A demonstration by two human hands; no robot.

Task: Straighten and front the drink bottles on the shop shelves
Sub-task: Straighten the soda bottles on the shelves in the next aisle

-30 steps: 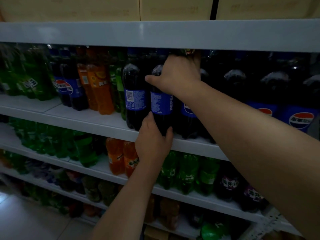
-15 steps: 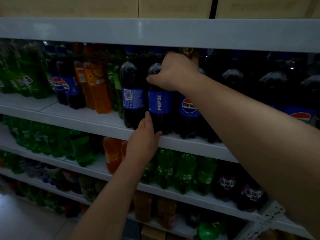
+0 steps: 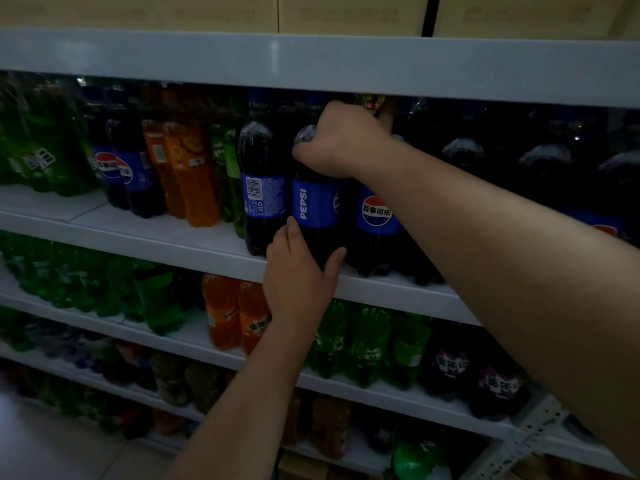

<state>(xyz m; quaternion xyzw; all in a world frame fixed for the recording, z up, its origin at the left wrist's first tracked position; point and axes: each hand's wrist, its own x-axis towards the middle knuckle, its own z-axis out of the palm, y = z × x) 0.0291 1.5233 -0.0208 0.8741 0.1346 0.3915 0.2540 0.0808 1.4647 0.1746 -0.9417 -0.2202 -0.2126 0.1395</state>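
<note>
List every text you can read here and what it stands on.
"PEPSI": blue label of the gripped cola bottle.
"百事可乐": label of the cola bottle right of it.
"美年": label of a purple bottle, rest unclear.
Barcode bottle small print and green bottles labels: too blurred to read.
</note>
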